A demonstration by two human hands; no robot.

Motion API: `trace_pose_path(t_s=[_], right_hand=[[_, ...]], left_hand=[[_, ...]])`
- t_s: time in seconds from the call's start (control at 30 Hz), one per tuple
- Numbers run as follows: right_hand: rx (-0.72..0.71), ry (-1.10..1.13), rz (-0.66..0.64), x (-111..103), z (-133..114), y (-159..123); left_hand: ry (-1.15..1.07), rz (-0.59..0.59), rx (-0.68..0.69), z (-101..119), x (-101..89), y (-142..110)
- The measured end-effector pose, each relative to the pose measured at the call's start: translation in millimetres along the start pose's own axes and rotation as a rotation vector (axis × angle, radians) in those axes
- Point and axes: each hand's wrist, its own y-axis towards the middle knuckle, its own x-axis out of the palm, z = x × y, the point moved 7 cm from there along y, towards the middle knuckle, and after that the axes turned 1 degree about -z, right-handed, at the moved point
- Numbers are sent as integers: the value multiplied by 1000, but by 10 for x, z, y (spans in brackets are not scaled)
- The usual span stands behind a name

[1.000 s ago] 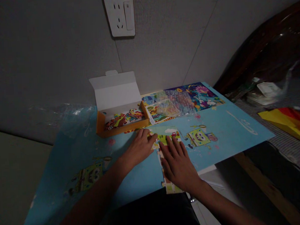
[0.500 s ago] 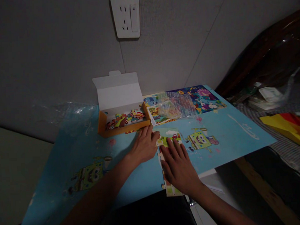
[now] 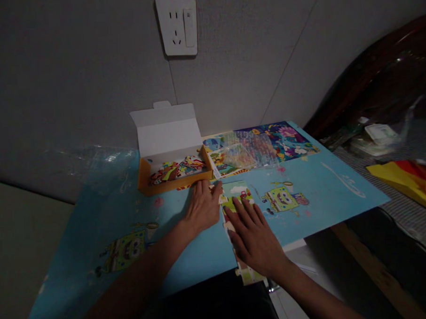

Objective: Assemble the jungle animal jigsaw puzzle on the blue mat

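Observation:
My right hand (image 3: 257, 237) lies flat with spread fingers on a strip of joined jigsaw puzzle (image 3: 240, 190), pressing it to the blue table mat (image 3: 189, 252). The strip shows a red vehicle, green ground and pale sky; its near end overhangs the table edge, and its middle is covered by the hand. Against the strip's upper left side, my left hand (image 3: 204, 207) has its fingers bent and closed on a small puzzle piece (image 3: 221, 198), mostly hidden under the thumb. Whether that piece is interlocked with the strip I cannot tell.
Just beyond my left hand stands an open orange box (image 3: 175, 184) with loose puzzle pieces (image 3: 178, 169) inside. Right of it, bubble wrap (image 3: 255, 148) and a picture card (image 3: 220, 166) lie near the wall. A yellow and red packet (image 3: 404, 181) rests off the table, right.
The puzzle strip has tilted slightly, its near end shifting right and toward me. My left fingers have drawn in a little at the strip's upper left edge. My right hand stays on it.

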Motion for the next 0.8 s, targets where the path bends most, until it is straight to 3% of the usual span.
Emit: trace_pose_path(t_s=[0.13, 0.4, 0.8], right_hand=[[-21, 25, -2, -8, 2, 10], [-34, 30, 2, -8, 5, 8], [-63, 66, -35, 1, 14, 1]], left_hand=[[-2, 60, -68, -5, 7, -42], [-112, 143, -1, -94, 64, -90], [-226, 65, -118, -201, 68, -46]])
